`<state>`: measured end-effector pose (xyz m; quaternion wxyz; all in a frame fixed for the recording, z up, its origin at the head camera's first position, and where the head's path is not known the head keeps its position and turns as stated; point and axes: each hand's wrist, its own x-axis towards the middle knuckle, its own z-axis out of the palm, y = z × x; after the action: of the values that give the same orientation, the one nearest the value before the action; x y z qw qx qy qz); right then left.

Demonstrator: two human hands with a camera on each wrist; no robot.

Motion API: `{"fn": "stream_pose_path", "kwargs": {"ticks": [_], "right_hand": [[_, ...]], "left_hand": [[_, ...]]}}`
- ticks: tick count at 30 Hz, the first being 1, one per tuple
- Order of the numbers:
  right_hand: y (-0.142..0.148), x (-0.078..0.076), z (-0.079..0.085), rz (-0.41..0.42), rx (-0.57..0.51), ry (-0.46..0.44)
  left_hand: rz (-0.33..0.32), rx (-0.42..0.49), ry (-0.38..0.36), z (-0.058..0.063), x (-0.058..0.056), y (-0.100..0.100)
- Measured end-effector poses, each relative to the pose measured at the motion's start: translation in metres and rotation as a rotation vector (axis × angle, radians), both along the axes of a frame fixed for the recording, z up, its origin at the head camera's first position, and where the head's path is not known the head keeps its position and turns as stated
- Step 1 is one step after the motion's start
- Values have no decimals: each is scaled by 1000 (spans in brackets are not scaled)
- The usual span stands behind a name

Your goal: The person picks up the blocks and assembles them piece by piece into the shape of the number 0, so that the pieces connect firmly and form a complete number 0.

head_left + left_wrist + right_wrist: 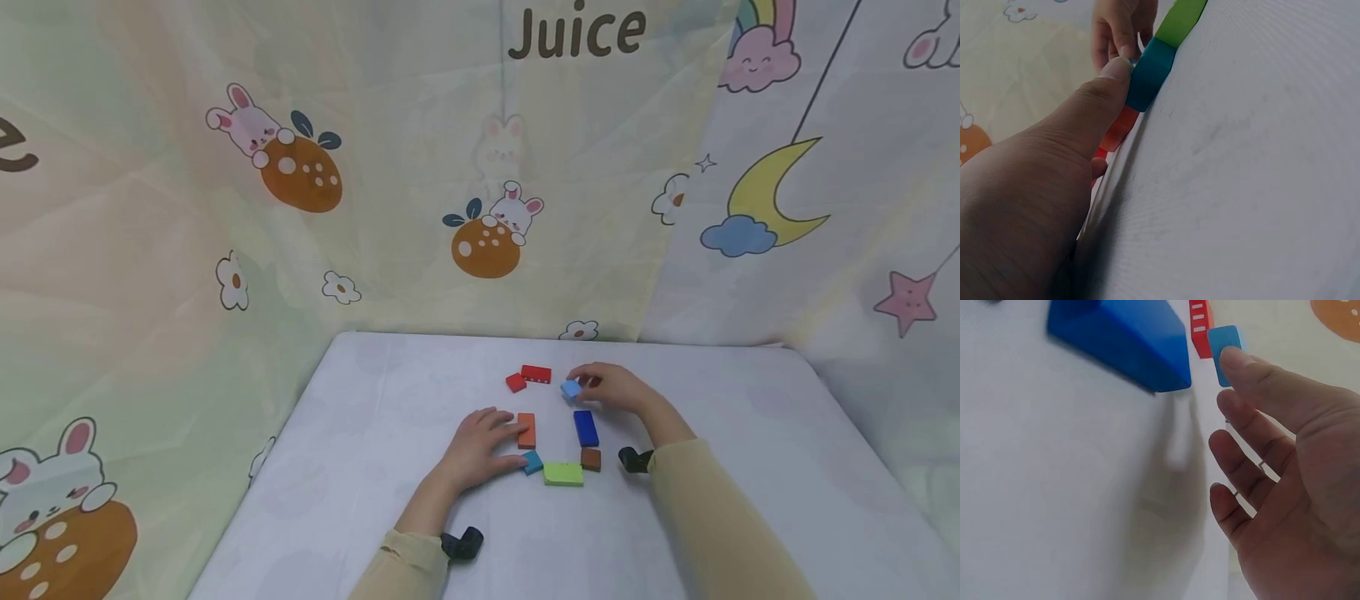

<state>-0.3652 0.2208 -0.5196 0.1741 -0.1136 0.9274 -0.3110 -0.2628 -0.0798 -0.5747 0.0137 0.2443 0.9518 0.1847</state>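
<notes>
The right hand (pixel 613 388) pinches a small, smooth light-blue boxy block (pixel 570 390) at its fingertips, while the loose left hand (pixel 476 447) has a finger on a long orange block (pixel 527 436) and thumb on a boxy teal block (pixel 533 462), maybe to steady them.

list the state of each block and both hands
Right hand: pinching
Left hand: fingers spread
Light blue rectangular block: pinched
Small teal block: touched
Orange rectangular block: lying flat
Blue rectangular block: lying unheld
Brown square block: lying unheld
Green rectangular block: lying unheld
Red square block: lying unheld
Red rectangular block: lying unheld
</notes>
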Motion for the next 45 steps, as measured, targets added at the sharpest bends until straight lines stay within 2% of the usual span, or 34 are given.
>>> {"fn": "stream_pose_path", "kwargs": {"ticks": [9,20,31,38,45], "right_hand": [[5,4,-16,-7,7,3],[8,9,-13,15,9,20],[10,9,-14,45,-32,-7],[9,9,-18,19,-71,8],[11,7,-22,29,-69,26]], "left_hand": [[3,0,5,-3,0,-1],[-2,16,13,4,1,1],[-8,21,14,7,3,1],[-9,31,6,6,3,0],[-5,25,7,3,1,0]]}}
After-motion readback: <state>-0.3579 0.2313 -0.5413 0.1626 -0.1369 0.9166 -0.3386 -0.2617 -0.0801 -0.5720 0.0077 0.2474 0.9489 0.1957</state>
